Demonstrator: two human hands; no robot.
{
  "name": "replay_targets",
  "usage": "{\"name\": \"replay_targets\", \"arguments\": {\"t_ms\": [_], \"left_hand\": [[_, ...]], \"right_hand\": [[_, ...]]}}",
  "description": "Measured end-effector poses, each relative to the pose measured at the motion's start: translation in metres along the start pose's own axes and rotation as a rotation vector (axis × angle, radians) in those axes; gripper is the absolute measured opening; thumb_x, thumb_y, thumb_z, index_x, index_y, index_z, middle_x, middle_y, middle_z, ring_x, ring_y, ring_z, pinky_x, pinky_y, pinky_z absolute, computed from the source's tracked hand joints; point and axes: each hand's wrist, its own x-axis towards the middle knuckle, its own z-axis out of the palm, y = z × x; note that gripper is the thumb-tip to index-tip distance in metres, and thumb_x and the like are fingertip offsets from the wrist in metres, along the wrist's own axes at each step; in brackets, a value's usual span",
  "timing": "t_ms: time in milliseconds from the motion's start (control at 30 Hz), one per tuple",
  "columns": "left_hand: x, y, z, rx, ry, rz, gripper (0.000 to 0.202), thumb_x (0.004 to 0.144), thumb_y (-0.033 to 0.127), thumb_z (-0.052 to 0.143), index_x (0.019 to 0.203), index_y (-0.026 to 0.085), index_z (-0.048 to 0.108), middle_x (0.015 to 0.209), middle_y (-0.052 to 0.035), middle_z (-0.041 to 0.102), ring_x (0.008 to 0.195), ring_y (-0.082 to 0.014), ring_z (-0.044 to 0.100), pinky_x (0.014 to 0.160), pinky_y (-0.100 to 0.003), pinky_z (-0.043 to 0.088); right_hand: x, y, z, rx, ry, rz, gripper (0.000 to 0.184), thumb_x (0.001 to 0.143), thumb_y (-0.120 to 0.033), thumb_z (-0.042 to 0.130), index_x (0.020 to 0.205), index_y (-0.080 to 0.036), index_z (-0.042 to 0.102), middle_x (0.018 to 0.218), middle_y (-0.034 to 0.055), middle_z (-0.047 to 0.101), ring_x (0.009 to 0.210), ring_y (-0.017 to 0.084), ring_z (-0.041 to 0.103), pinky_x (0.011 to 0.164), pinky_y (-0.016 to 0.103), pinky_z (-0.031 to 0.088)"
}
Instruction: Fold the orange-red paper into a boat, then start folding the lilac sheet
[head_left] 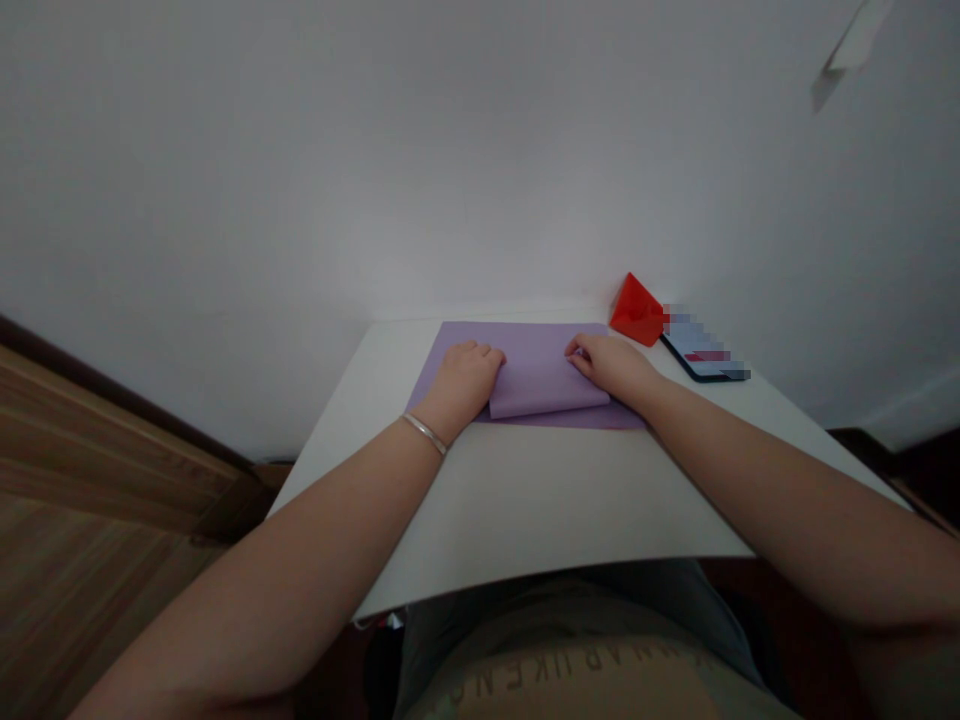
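A sheet of lilac paper (442, 365) lies flat on a white table (540, 490), with a flap of the same paper (544, 388) folded over its middle. My left hand (465, 382) rests on the sheet, its fingertips at the left edge of the flap. My right hand (609, 366) sits at the flap's upper right, fingers curled against the folded paper. A silver bangle (424, 433) circles my left wrist.
A red triangular plastic piece (636, 310) stands at the table's far edge against a white wall (450, 150). A phone (701, 355) with a blurred screen lies to its right. A wooden surface (90, 460) lies beyond the table's left edge.
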Motion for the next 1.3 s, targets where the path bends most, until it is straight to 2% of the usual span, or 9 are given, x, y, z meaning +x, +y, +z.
{"name": "replay_targets", "arguments": {"t_ms": [200, 300, 367, 500, 567, 667, 767, 1033, 1300], "left_hand": [[0.001, -0.001, 0.003, -0.027, 0.034, -0.023, 0.024, 0.092, 0.016, 0.047, 0.102, 0.015, 0.069, 0.095, -0.0119, 0.066, 0.09, -0.024, 0.059, 0.079, -0.036, 0.044], [0.001, 0.0, 0.002, -0.054, 0.066, -0.018, 0.023, 0.092, 0.02, 0.05, 0.105, 0.019, 0.069, 0.107, -0.0111, 0.063, 0.095, -0.023, 0.056, 0.081, -0.035, 0.044], [0.001, 0.0, 0.0, -0.062, 0.043, 0.021, 0.022, 0.092, 0.02, 0.051, 0.104, 0.019, 0.07, 0.103, -0.0099, 0.064, 0.094, -0.0226, 0.056, 0.082, -0.035, 0.044], [0.003, 0.0, -0.004, -0.078, -0.021, 0.096, 0.021, 0.091, 0.017, 0.052, 0.099, 0.017, 0.071, 0.093, -0.0091, 0.066, 0.091, -0.022, 0.058, 0.083, -0.034, 0.045], [0.003, -0.001, -0.005, -0.094, -0.041, 0.102, 0.022, 0.091, 0.016, 0.052, 0.099, 0.016, 0.072, 0.094, -0.0094, 0.067, 0.092, -0.0218, 0.059, 0.084, -0.034, 0.045], [0.004, -0.002, -0.006, -0.116, -0.068, 0.089, 0.025, 0.091, 0.015, 0.05, 0.103, 0.016, 0.072, 0.096, -0.0095, 0.067, 0.093, -0.0215, 0.059, 0.087, -0.033, 0.046], [0.004, -0.001, -0.008, -0.116, -0.086, 0.101, 0.028, 0.092, 0.016, 0.047, 0.105, 0.015, 0.072, 0.095, -0.0101, 0.067, 0.092, -0.0222, 0.059, 0.087, -0.034, 0.046], [-0.001, 0.001, -0.013, -0.114, -0.118, 0.166, 0.032, 0.093, 0.028, 0.046, 0.109, 0.013, 0.069, 0.098, -0.012, 0.063, 0.094, -0.0223, 0.058, 0.089, -0.035, 0.046], [-0.002, 0.002, -0.02, -0.112, -0.183, 0.163, 0.038, 0.087, 0.039, 0.053, 0.112, 0.013, 0.067, 0.106, -0.0131, 0.067, 0.098, -0.0253, 0.063, 0.087, -0.035, 0.048]], "right_hand": [[0.001, 0.003, 0.002, 0.069, 0.029, 0.008, 0.024, 0.088, -0.029, 0.054, 0.105, -0.02, 0.069, 0.087, 0.0076, 0.072, 0.08, 0.021, 0.063, 0.066, 0.03, 0.041], [0.001, 0.007, 0.002, 0.191, 0.061, 0.035, 0.026, 0.083, -0.031, 0.062, 0.106, -0.021, 0.07, 0.077, 0.0036, 0.068, 0.072, 0.018, 0.06, 0.063, 0.028, 0.04], [0.001, 0.008, -0.001, 0.311, 0.078, 0.051, 0.025, 0.079, -0.031, 0.066, 0.102, -0.021, 0.072, 0.072, 0.0015, 0.065, 0.067, 0.016, 0.058, 0.06, 0.027, 0.039], [-0.002, 0.003, -0.015, 0.495, 0.142, 0.01, 0.018, 0.076, -0.027, 0.067, 0.09, -0.021, 0.076, 0.082, 0.003, 0.069, 0.07, 0.015, 0.057, 0.062, 0.026, 0.041], [-0.006, -0.006, -0.023, 0.528, 0.068, -0.092, 0.018, 0.078, -0.03, 0.065, 0.089, -0.023, 0.076, 0.086, 0.0031, 0.071, 0.074, 0.016, 0.06, 0.066, 0.027, 0.043], [-0.015, -0.022, -0.03, 0.415, -0.097, -0.287, 0.02, 0.084, -0.03, 0.059, 0.093, -0.024, 0.076, 0.088, 0.0029, 0.073, 0.076, 0.016, 0.062, 0.069, 0.027, 0.044], [-0.025, -0.034, -0.028, 0.23, -0.122, -0.453, 0.022, 0.088, -0.028, 0.055, 0.096, -0.025, 0.076, 0.092, 0.0047, 0.071, 0.084, 0.018, 0.062, 0.074, 0.029, 0.044], [-0.033, -0.041, -0.015, 0.12, 0.001, -0.527, 0.032, 0.096, -0.035, 0.046, 0.106, -0.024, 0.073, 0.093, 0.0075, 0.067, 0.088, 0.019, 0.059, 0.074, 0.03, 0.041], [-0.041, -0.044, -0.01, 0.065, 0.055, -0.622, 0.032, 0.097, -0.031, 0.042, 0.108, -0.024, 0.072, 0.095, 0.0065, 0.067, 0.088, 0.018, 0.057, 0.074, 0.029, 0.039]]}}
